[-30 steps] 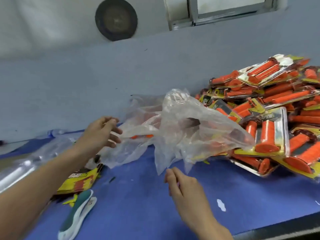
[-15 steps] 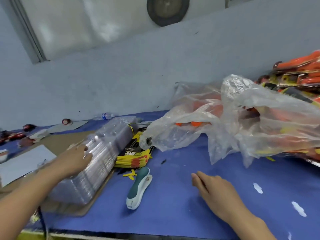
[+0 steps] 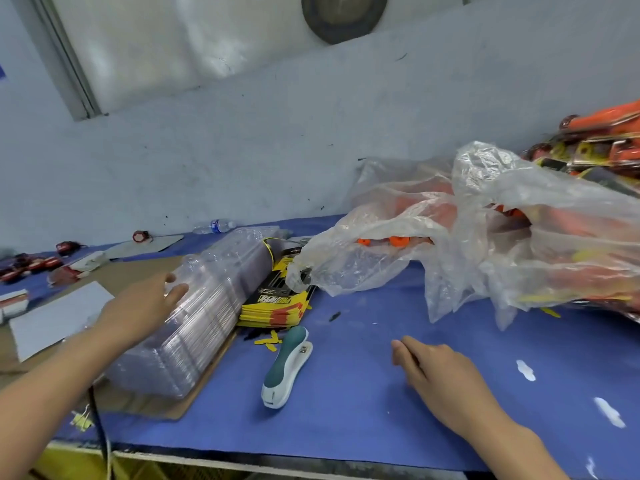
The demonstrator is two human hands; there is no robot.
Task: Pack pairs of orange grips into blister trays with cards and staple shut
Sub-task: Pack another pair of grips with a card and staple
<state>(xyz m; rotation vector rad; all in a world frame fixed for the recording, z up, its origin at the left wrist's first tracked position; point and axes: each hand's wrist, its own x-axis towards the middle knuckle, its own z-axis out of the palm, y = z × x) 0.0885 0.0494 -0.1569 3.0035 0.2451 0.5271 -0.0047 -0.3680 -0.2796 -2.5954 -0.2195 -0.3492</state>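
Nested stack of clear blister trays lies near-left on the desk, left hand resting on top with fingers loosely spread, right hand relaxed and holding nothing; trays judged light, slippery and crushable, best peeled off by the rim.

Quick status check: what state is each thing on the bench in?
Left hand: open, resting on tray stack.
Tray stack: nested, lying sideways.
Cards: stacked flat.
Stapler: lying flat, untouched.
Bag: crumpled, orange grips inside.
Right hand: open, empty.

head view, looking down, close over bench
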